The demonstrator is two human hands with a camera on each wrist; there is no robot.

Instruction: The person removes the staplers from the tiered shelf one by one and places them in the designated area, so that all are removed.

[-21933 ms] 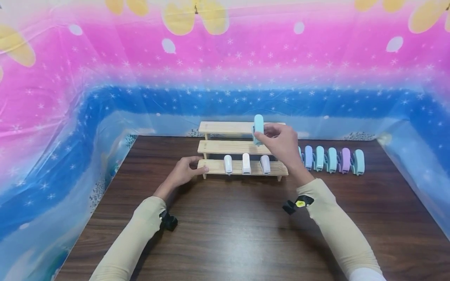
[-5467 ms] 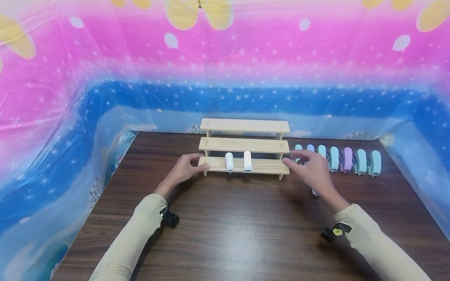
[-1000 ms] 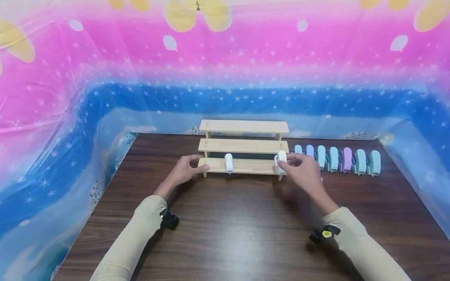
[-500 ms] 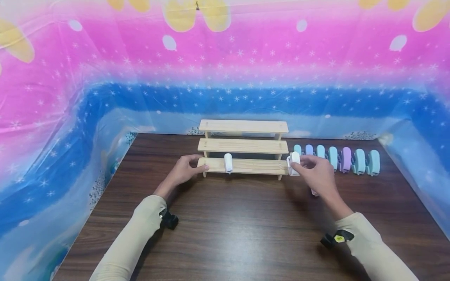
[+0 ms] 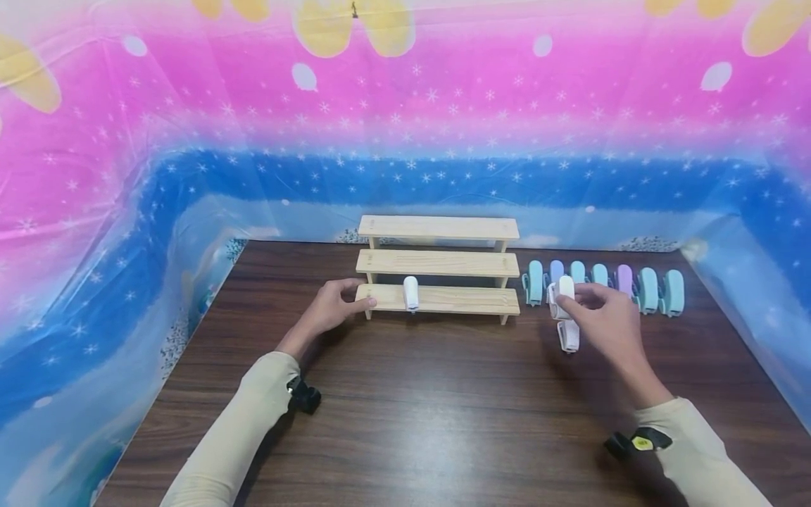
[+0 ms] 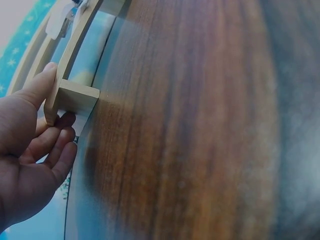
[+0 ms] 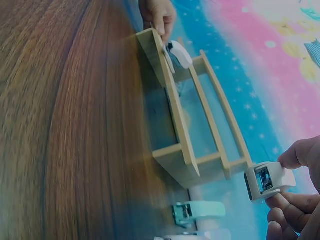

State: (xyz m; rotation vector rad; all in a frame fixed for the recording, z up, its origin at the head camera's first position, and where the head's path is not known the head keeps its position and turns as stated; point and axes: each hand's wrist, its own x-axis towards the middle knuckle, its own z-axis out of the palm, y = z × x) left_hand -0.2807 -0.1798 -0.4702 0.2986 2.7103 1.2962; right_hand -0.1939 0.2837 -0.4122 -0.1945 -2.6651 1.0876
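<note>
My right hand (image 5: 605, 320) pinches a white mini stapler (image 5: 564, 297) between thumb and fingers, raised off the table to the right of a three-step wooden display rack (image 5: 437, 263). In the right wrist view this white stapler shows its dark metal inside. Just below it in the head view is a whitish stapler (image 5: 568, 336) on the table. Another white stapler (image 5: 411, 293) stands on the rack's lowest step, left of its middle. My left hand (image 5: 332, 307) grips the left end of that step, thumb on top and fingers beneath, as the left wrist view shows.
Right of the rack runs a row of mint, blue and purple staplers, from a mint stapler (image 5: 534, 283) to another mint stapler (image 5: 673, 293). My right hand partly covers the row. The brown wooden table (image 5: 405, 422) ends at a patterned cloth backdrop (image 5: 405, 127).
Earlier, several staplers were on or above the rack; one white one stays on it. Within the last second my right hand carried another white stapler rightward off the lowest step. The left hand kept still.
</note>
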